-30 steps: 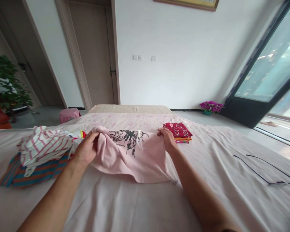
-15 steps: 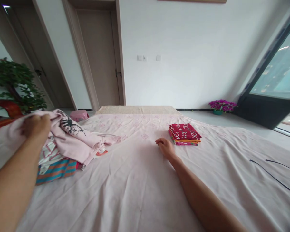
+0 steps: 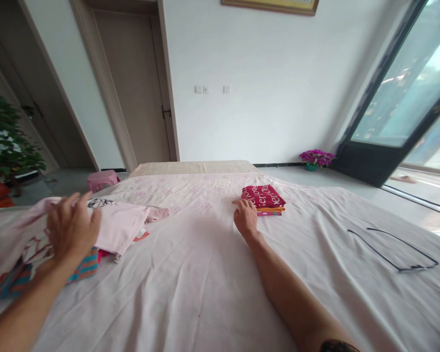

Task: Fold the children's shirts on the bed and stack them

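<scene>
My left hand [image 3: 73, 225], fingers spread, is over a pale pink garment [image 3: 122, 227] with a black print, lying loosely on a pile of clothes at the left. Beneath it a blue-and-brown striped cloth [image 3: 87, 266] sticks out; the rest of the pile is mostly covered. My right hand [image 3: 245, 217] rests at the left edge of a folded red cloth [image 3: 267, 195] with white lettering. Its index finger is stretched out, and nothing shows in its grasp. Under the red cloth lie folded orange and pink layers [image 3: 271, 211].
A pale pink sheet [image 3: 198, 274] covers the wide surface, with creases. Black-framed glasses [image 3: 416, 267] lie at the right. Beyond are a pink stool [image 3: 102, 180], a pot of purple flowers [image 3: 316, 158], a leafy plant [image 3: 11, 137] and a closed door [image 3: 130, 88].
My left hand has let go of the bunched pink garment, which now lies flatter, and its fingers have spread. My right hand has come up against the folded stack. The view has turned right.
</scene>
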Demonstrator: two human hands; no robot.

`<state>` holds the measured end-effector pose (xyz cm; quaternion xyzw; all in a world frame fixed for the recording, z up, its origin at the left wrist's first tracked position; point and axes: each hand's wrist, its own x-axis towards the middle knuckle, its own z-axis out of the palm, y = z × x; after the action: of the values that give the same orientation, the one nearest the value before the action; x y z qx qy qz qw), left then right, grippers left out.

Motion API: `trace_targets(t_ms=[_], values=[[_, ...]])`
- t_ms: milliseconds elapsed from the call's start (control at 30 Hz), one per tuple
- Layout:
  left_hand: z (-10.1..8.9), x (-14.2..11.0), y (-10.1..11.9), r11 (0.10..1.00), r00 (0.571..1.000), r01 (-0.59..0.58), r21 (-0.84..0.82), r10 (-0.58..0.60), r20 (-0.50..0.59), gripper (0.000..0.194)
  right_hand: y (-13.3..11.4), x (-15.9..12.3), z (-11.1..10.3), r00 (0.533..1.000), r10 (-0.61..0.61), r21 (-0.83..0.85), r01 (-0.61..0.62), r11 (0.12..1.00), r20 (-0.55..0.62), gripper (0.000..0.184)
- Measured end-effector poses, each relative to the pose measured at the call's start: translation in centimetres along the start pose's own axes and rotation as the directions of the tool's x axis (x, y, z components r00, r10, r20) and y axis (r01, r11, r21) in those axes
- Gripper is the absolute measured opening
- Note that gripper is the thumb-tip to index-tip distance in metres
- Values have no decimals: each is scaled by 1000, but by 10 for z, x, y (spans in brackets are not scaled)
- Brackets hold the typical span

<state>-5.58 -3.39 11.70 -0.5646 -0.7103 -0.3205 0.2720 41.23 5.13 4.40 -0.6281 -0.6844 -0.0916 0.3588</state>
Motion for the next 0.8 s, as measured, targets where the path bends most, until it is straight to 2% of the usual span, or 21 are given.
trace_targets(t_ms=[67, 133, 200, 267, 400, 500, 633, 733, 800], values=[[8, -21, 33, 974, 983, -177, -139, 183, 33, 45, 10, 4, -6, 996, 5, -72, -11, 997, -89, 42], [22, -41, 61, 933, 949, -258, -252, 294, 114, 45, 24, 7, -8, 991, 16, -143, -36, 989, -135, 47], [39, -58, 79, 912, 918, -250, -326, 330, 221, 43, 40, 9, -7, 988, 63, -202, -91, 975, -140, 52], [57, -72, 88, 917, 903, -180, -357, 297, 309, 43, 56, 10, -4, 987, 120, -237, -143, 961, -112, 52], [82, -90, 89, 933, 885, -25, -360, 188, 427, 44, 75, 12, 1, 988, 140, -266, -152, 952, -62, 41], [88, -95, 84, 924, 858, -36, -381, 224, 462, 40, 77, 13, 2, 990, 125, -266, -139, 954, -70, 35], [84, -96, 81, 902, 859, -41, -431, 252, 446, 37, 73, 14, 0, 982, 157, -182, -173, 968, -101, 32], [81, -95, 81, 888, 861, 7, -460, 229, 454, 38, 64, 17, -7, 954, 269, -75, -280, 957, -132, 32], [81, -94, 81, 883, 860, 55, -467, 196, 471, 38, 54, 21, -14, 910, 396, 13, -398, 918, -123, 33]])
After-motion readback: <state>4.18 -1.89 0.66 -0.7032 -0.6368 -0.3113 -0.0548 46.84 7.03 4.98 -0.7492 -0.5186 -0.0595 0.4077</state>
